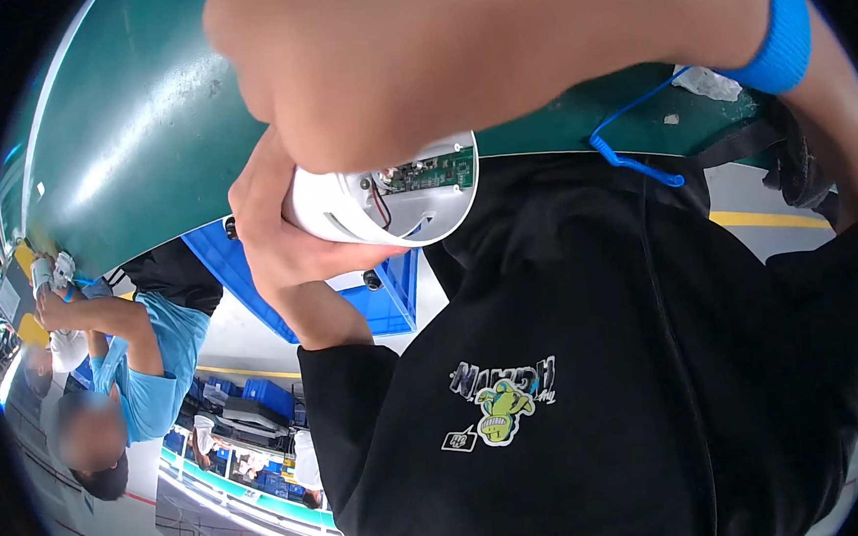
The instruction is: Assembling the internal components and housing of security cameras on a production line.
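My left hand (275, 240) is closed around a white round plastic housing (325, 210), its thumb along the lower side. The housing's open end faces right, and inside show a green circuit board (440, 172) and thin red and black wires (382, 204). My right hand (309, 74) looms large and blurred over the housing, curled like a fist. It covers the housing's upper part, and its fingertips and anything in them are hidden. Around my right wrist is a blue band (783, 35), and a blue coiled cord (628, 156) hangs near it.
A green tabletop (146, 138) stretches behind my hands, with crumpled clear plastic (708, 84) at the right. Below the table edge stands a blue frame or crate (263, 288). At far left, a person in a light blue shirt (164, 358) works at the table.
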A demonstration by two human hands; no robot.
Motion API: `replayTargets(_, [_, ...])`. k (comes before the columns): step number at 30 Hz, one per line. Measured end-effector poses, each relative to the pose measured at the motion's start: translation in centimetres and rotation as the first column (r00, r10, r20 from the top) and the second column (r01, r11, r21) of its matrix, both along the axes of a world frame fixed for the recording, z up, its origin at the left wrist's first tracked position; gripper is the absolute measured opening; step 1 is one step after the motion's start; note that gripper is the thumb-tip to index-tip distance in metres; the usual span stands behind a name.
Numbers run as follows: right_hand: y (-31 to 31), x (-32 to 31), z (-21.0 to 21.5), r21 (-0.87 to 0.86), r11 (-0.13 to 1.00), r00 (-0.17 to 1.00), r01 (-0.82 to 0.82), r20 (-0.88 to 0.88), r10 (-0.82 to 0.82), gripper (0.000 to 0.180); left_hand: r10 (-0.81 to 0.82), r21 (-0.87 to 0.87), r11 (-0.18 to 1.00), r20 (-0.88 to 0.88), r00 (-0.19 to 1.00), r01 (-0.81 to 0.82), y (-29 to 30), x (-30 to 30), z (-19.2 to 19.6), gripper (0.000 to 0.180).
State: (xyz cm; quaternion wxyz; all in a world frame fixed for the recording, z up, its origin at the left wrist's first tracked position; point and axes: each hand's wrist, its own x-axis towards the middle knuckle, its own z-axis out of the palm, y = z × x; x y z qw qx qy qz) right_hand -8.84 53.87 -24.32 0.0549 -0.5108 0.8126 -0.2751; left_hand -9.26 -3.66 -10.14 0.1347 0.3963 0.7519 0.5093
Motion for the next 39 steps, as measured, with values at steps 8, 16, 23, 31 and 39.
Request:
replayTargets(8, [-11.4, -2.4, 4.6, -0.262, 0.962, 0.996, -0.077, -0.065, 0.062, 0.015, 0.055, -0.202, 0.978, -0.005, 0.998, -0.054, -0.1, 0.0, 0.9, 0.077])
replayTargets(16, [-28.7, -2.8, 13.9, -0.541, 0.837, 0.987, -0.085, -0.16, -0.003, 0.016, -0.006, -0.163, 0.986, 0.14, 0.99, 0.029, -0.2, -0.7, 1.3, 0.076])
replayTargets(23, [-30.5, -2.7, 15.7, -0.697, 0.697, 0.947, -0.168, -0.311, -0.083, 0.017, 0.134, 0.08, 0.982, 0.343, 0.93, -0.171, -0.4, 0.0, -1.0, 0.103])
replayTargets(31, [-30.0, 0.4, 20.0, -0.133, 0.971, 0.968, 0.197, 0.186, -0.171, 0.045, 0.109, 0.057, 0.988, 0.418, 0.902, -0.146, -0.3, 0.0, -0.9, 0.109])
replayTargets(39, [-29.7, -0.2, 19.2, -0.09, 0.984, 0.884, 0.152, 0.458, -0.095, 0.053, 0.091, 0.019, 0.994, 0.352, 0.932, -0.104, -0.6, 0.2, -0.7, 0.112])
